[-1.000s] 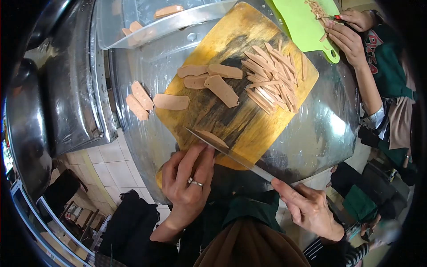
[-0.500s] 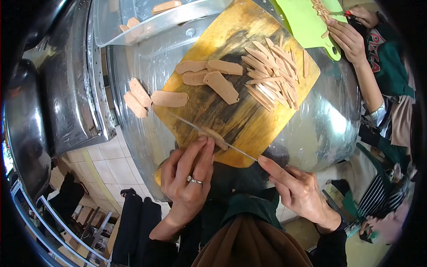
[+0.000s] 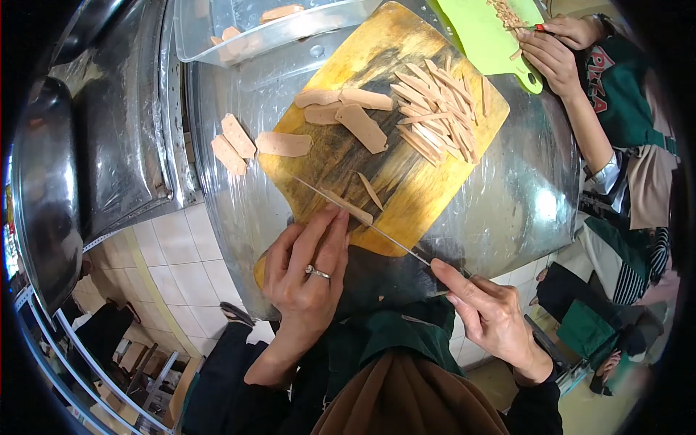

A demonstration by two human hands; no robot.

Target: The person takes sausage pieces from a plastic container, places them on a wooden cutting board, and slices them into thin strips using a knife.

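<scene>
On the yellow and dark wooden board (image 3: 428, 196), my left hand (image 3: 308, 268) presses its fingertips on a pinkish-brown slice (image 3: 349, 206). My right hand (image 3: 489, 312) grips a knife, its handle mostly hidden; the thin blade (image 3: 397, 242) runs diagonally along the slice by my left fingertips. A single cut strip (image 3: 370, 191) lies apart on the board, just above the blade. Several whole slices (image 3: 362, 128) rest at the board's upper left, and a heap of thin strips (image 3: 438, 109) sits at its upper right. Two slices (image 3: 230, 154) lie on the metal table left of the board.
A clear plastic tub (image 3: 275, 32) with more slices stands at the top left. At the upper right, a co-worker's hands (image 3: 554, 58) work with a red-handled knife on a green board (image 3: 482, 47). The steel table's edge (image 3: 221, 239) curves along the left.
One strip has come off the slice and now lies separate above the blade. The view has shifted slightly, and the co-worker's hands have moved a little.
</scene>
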